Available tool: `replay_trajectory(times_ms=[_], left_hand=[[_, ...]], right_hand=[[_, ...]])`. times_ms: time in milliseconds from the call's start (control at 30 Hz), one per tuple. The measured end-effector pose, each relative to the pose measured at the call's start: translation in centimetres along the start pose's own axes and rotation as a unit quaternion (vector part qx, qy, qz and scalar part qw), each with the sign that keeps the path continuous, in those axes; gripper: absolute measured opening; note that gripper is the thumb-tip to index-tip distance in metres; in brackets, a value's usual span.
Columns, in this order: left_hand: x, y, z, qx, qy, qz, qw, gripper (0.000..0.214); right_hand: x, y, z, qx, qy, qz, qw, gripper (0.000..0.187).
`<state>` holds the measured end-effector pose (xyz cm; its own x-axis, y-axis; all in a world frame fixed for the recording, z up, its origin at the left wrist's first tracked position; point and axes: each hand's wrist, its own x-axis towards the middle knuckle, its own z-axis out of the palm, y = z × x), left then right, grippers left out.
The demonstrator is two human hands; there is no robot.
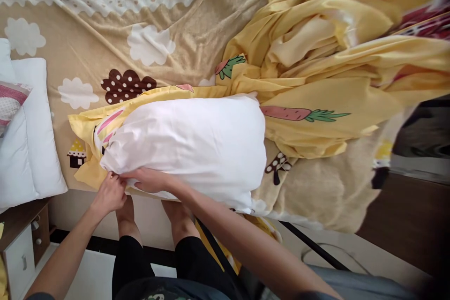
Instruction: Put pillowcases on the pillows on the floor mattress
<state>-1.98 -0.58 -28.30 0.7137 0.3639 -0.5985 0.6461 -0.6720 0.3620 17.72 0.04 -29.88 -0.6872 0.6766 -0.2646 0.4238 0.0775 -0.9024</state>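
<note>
As hands (110,193) (149,180) meet at one corner, white pillow (211,138) beyond, rightward.

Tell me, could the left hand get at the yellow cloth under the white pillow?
Probably yes: the left hand is at the gathered end of the white pillow, and the yellow cloth sticks out uncovered close by.

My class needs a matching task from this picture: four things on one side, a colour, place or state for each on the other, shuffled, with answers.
Things
1. left hand
2. white pillow
3. long carrot print
4. cabinet

Descriptions
A. pink with green leaves
B. low at the picture's left edge
C. at the pillow's gathered end
D. plain and plump, lying on yellow cloth

Right pairs: 1-C, 2-D, 3-A, 4-B
</note>
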Motion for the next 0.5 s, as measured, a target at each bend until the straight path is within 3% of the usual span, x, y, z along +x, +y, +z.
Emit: replay_trajectory(times_ms=[100, 167, 200, 267, 333, 433, 500], left_hand=[[-0.4, -0.5, -0.4, 0.036, -0.029, -0.006, 0.999, 0.022], [-0.2, -0.2, -0.7, 0.063, -0.050, 0.000, 0.997, 0.020], [0.0, 0.0, -0.9, 0.072, -0.060, 0.002, 0.996, 0.021], [0.3, -0.1, -1.6, 0.083, -0.079, 0.006, 0.993, 0.024], [0.7, -0.9, -2.7, 0.094, -0.098, 0.002, 0.991, 0.024], [1.2, -2.5, -4.5, 0.119, -0.116, -0.011, 0.986, 0.019], [1.6, -2.3, -5.5, 0.140, -0.128, 0.002, 0.982, 0.018]], right_hand=[[-0.8, -0.9, -4.5, 0.039, 0.128, 0.005, 0.991, 0.043], [0.1, -0.4, -6.3, -0.042, 0.191, 0.026, 0.980, 0.045], [0.8, 0.1, -6.3, -0.096, 0.183, 0.027, 0.978, 0.051], [2.2, 1.3, -4.8, -0.187, 0.099, -0.003, 0.977, 0.064], [3.2, 2.4, -1.4, -0.227, 0.014, -0.049, 0.973, 0.059], [4.2, 3.1, 4.0, -0.226, -0.016, -0.061, 0.972, 0.040], [4.9, 3.3, 6.3, -0.212, -0.014, -0.042, 0.976, 0.035]])
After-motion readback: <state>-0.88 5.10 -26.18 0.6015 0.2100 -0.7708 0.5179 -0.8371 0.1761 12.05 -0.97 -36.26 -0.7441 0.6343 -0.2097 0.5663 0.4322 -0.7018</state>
